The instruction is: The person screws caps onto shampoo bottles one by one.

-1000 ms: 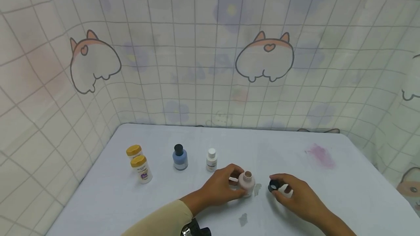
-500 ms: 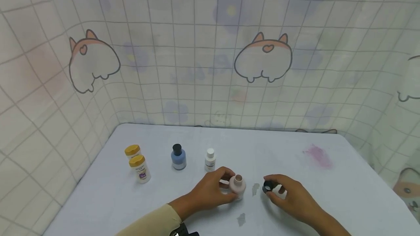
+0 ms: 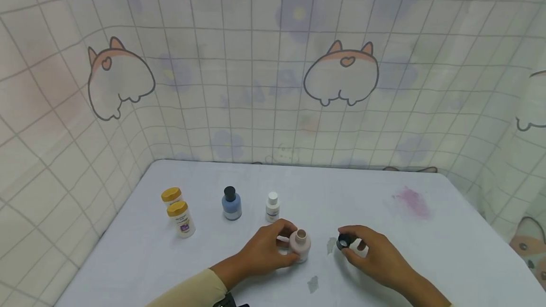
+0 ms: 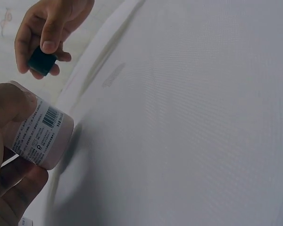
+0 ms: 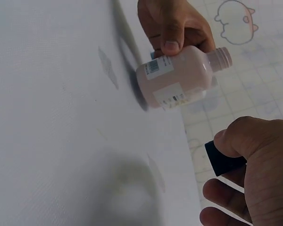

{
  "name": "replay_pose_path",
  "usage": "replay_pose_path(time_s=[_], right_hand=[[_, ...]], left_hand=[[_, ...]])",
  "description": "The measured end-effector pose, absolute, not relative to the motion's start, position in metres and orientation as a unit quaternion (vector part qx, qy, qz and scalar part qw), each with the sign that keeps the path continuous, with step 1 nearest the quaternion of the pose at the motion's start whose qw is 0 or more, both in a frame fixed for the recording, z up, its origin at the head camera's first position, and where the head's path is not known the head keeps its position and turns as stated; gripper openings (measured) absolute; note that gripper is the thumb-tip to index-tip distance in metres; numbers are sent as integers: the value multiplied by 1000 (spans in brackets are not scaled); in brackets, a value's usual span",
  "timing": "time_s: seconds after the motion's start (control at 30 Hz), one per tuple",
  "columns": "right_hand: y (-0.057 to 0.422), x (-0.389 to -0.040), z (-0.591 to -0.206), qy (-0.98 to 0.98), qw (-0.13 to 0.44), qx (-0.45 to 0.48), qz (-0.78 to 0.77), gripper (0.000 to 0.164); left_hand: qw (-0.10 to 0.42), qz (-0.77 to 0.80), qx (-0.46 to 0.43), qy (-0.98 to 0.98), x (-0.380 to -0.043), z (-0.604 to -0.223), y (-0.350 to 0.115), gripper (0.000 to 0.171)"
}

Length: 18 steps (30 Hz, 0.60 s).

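Observation:
My left hand (image 3: 266, 249) grips a pale pink bottle (image 5: 177, 77) with white labels, thumb on one side and fingers on the other. The bottle's threaded neck is bare, its mouth facing up in the head view. To the right, my right hand (image 3: 377, 255) pinches a small black screw cap (image 3: 343, 241) between thumb and fingers. A gap of tabletop shows between cap and bottle. In the left wrist view the cap (image 4: 42, 61) is held above and beyond the bottle (image 4: 42, 132), whose barcode label faces the camera.
Behind the left hand stand a small white bottle (image 3: 273, 207) and a blue bottle (image 3: 232, 204) with a black cap. Two white bottles with yellow caps (image 3: 177, 209) stand farther left. The white table (image 3: 358, 193) bears a pink stain (image 3: 414, 203) and grey marks (image 3: 313, 284). A printed curtain (image 3: 264, 84) hangs behind.
My left hand has shifted left and slightly nearer with the pink bottle. The right hand, still holding the cap, has moved a little left. The view has shifted slightly.

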State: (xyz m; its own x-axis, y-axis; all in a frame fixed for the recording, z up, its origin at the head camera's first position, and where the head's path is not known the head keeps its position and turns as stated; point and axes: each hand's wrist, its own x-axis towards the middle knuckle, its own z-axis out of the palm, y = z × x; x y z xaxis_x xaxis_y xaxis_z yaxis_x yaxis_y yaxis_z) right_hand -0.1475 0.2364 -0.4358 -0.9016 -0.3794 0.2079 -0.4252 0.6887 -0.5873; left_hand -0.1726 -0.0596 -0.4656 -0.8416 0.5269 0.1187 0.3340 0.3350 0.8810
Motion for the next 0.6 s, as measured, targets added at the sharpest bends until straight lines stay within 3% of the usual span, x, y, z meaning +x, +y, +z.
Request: replay_pose_path(time_s=[0.6], right_hand=[[230,-150,-437,-916,15,215,338,43]], left_hand=[[115,518,250,810,-173,-470,-64,54]])
